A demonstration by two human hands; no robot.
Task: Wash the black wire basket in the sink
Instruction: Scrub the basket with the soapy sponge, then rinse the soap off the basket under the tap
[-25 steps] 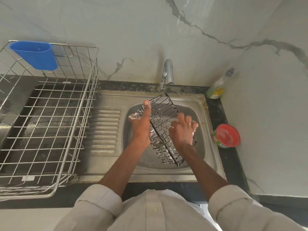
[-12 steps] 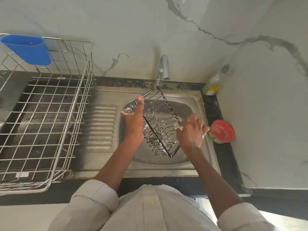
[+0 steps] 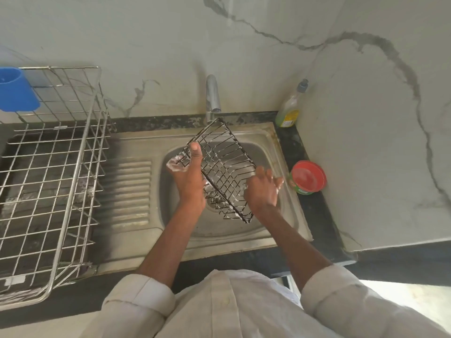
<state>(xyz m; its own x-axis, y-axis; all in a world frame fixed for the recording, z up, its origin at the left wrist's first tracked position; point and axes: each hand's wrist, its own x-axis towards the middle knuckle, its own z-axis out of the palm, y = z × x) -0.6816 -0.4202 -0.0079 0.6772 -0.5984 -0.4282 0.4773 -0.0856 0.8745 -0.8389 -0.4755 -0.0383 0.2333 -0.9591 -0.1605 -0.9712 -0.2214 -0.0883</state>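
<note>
The black wire basket [image 3: 227, 164] hangs tilted over the steel sink [image 3: 244, 228], its far corner just under the tap [image 3: 212, 93]. White soap foam clings to its wires. My left hand [image 3: 190, 176] grips the basket's left rim, thumb pointing up along the wire and foam on the fingers. My right hand [image 3: 263, 189] lies against the basket's right side wall, its soapy fingers spread. What is under that palm is hidden.
A large steel dish rack [image 3: 80, 147] with a blue cup [image 3: 14, 91] hung on it stands left of the drainboard. A dish soap bottle [image 3: 290, 108] and a red-lidded tub [image 3: 308, 177] sit on the black counter right of the sink, close to the wall.
My right hand has slid from the middle of the basket's wires to its right side. My left hand has kept its hold on the rim, and the basket has turned slightly.
</note>
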